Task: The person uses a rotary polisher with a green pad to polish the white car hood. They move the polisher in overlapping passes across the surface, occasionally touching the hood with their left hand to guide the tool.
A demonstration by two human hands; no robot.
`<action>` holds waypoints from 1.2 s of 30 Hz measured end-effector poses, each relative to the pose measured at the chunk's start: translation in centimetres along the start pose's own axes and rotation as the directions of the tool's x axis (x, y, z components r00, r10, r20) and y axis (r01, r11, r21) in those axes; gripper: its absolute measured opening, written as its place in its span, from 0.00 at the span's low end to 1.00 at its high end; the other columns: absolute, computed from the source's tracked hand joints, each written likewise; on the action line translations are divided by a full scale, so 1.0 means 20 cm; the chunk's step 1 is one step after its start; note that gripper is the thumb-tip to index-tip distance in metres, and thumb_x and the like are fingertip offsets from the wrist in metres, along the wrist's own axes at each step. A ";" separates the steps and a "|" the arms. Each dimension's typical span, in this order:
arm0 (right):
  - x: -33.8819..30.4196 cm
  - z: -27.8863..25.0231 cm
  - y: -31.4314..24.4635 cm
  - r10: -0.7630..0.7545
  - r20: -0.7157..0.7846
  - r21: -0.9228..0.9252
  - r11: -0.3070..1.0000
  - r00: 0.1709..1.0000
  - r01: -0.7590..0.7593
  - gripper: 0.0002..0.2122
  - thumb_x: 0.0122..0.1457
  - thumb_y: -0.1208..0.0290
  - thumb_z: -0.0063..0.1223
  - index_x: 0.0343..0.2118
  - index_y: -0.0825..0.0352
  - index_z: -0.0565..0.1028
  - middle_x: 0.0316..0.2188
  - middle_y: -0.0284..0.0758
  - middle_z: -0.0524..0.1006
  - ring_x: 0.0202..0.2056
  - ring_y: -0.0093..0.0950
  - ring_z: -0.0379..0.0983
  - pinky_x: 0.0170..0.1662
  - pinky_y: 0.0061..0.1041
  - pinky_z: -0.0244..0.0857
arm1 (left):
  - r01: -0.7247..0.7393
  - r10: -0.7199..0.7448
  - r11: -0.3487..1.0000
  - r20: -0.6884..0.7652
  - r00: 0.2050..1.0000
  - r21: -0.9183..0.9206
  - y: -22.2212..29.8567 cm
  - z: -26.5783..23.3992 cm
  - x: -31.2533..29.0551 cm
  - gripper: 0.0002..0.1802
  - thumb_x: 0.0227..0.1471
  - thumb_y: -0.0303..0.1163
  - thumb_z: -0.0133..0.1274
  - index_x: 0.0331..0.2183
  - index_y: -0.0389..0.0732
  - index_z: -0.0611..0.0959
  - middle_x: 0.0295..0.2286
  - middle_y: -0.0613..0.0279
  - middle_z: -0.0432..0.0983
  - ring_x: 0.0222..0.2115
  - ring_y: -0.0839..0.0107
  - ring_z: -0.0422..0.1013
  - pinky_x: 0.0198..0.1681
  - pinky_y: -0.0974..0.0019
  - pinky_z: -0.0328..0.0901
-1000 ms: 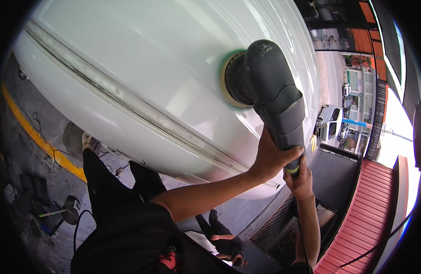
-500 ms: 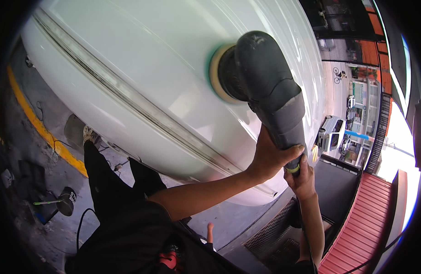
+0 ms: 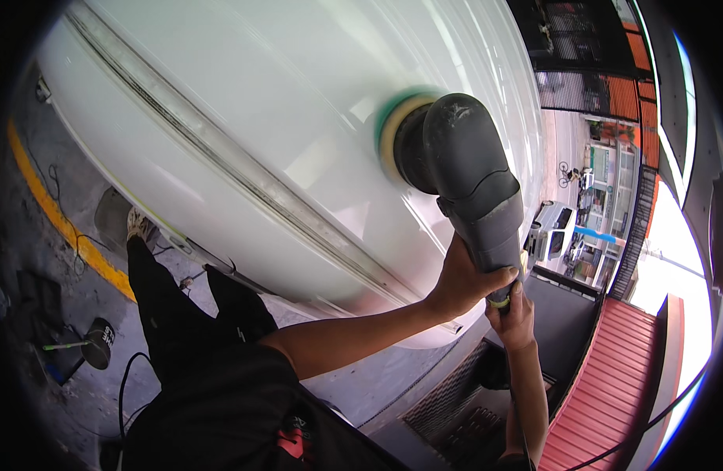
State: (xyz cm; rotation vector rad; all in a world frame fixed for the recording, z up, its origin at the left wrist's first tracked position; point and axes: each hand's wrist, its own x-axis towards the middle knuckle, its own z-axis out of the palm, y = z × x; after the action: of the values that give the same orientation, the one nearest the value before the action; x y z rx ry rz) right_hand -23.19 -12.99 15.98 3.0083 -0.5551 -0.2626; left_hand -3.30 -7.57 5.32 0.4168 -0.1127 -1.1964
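Note:
I hold a black rotary polisher (image 3: 475, 157) with both hands. Its yellowish foam pad (image 3: 393, 141), with a green rim, stands edge-on against the white vehicle roof (image 3: 298, 102); whether the whole pad face touches is hidden. My left hand (image 3: 463, 282) is wrapped round the polisher's handle, thumb over the top. Just behind it, my right hand (image 3: 513, 320) grips the handle's rear end near a yellow-green ring. A dark cord hangs down along my right forearm. A grooved trim strip (image 3: 220, 161) runs along the roof on the near side.
Below on the left are a dark bucket (image 3: 99, 343), a yellow floor line (image 3: 63, 220) and loose cords. My shoe (image 3: 138, 224) is beside a grey block-like support. At right are red corrugated roofing (image 3: 600, 377), a street with a parked white van (image 3: 551, 230) and a cyclist.
The polisher and both hands have shifted slightly down the picture, and the pad sits a little further right on the roof. The whole view has tilted slightly. Both grips are unchanged.

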 end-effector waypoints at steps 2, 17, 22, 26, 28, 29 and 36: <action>0.08 0.03 0.01 -0.014 0.003 0.018 1.000 1.000 0.014 0.51 0.55 0.72 0.67 0.76 0.62 0.42 0.42 0.53 0.80 0.30 0.52 0.80 0.27 0.44 0.76 | -0.029 0.029 0.999 0.002 1.000 -0.016 0.06 -0.05 0.05 0.47 0.46 0.34 0.71 0.61 0.34 0.63 0.50 0.54 0.71 0.52 0.64 0.71 0.58 0.57 0.69; 0.19 0.13 -1.17 0.817 0.169 0.636 0.337 0.552 -0.694 0.45 0.66 0.74 0.58 0.78 0.60 0.39 0.43 0.50 0.83 0.35 0.37 0.84 0.40 0.34 0.78 | 0.278 -0.293 0.839 -0.043 0.955 0.468 0.41 -0.22 -0.15 0.37 0.40 0.35 0.68 0.50 0.33 0.69 0.36 0.49 0.78 0.36 0.58 0.78 0.43 0.57 0.73; 0.30 0.10 -1.81 0.954 0.234 0.774 -0.065 0.189 -0.630 0.45 0.66 0.76 0.55 0.78 0.58 0.36 0.33 0.38 0.78 0.22 0.24 0.73 0.28 0.28 0.72 | 0.438 -0.551 0.655 -0.007 0.834 0.616 0.57 -0.28 -0.42 0.37 0.42 0.36 0.68 0.51 0.31 0.71 0.36 0.55 0.77 0.36 0.65 0.76 0.44 0.61 0.72; 0.48 0.10 -2.06 0.950 0.185 0.736 0.034 0.250 -0.676 0.46 0.66 0.75 0.57 0.78 0.60 0.37 0.37 0.50 0.81 0.30 0.41 0.82 0.36 0.37 0.75 | 0.385 -0.520 0.669 0.030 0.854 0.636 0.86 -0.41 -0.50 0.35 0.45 0.37 0.69 0.51 0.32 0.72 0.36 0.57 0.77 0.35 0.68 0.76 0.41 0.64 0.72; 0.63 0.07 -2.17 0.942 0.128 0.706 0.133 0.311 -0.696 0.47 0.64 0.74 0.60 0.78 0.62 0.39 0.43 0.58 0.82 0.40 0.54 0.84 0.44 0.43 0.76 | 0.275 -0.429 0.738 0.113 0.896 0.616 1.01 -0.51 -0.49 0.32 0.48 0.36 0.67 0.50 0.33 0.73 0.36 0.59 0.76 0.34 0.71 0.74 0.41 0.66 0.72; 0.71 0.06 -2.22 0.931 0.225 0.728 0.036 0.288 -0.685 0.47 0.63 0.72 0.62 0.78 0.60 0.41 0.41 0.57 0.83 0.41 0.55 0.83 0.43 0.45 0.76 | 0.221 -0.382 0.767 0.152 0.911 0.603 1.11 -0.56 -0.46 0.30 0.50 0.35 0.67 0.50 0.34 0.73 0.36 0.59 0.75 0.34 0.72 0.74 0.41 0.67 0.71; 1.19 -0.03 -2.53 0.902 0.116 0.775 0.179 0.416 -0.606 0.42 0.64 0.73 0.61 0.77 0.57 0.49 0.58 0.60 0.72 0.52 0.61 0.75 0.52 0.49 0.72 | 0.313 -0.438 0.783 0.118 0.891 0.538 1.64 -0.84 -0.35 0.26 0.52 0.34 0.65 0.49 0.36 0.73 0.37 0.59 0.75 0.34 0.72 0.75 0.39 0.65 0.73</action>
State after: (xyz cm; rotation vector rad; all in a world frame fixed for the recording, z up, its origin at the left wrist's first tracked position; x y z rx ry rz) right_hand 16.36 25.71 7.74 2.5790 -2.5395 0.8110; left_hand 27.94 12.89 3.01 0.7863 -0.5884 -1.6191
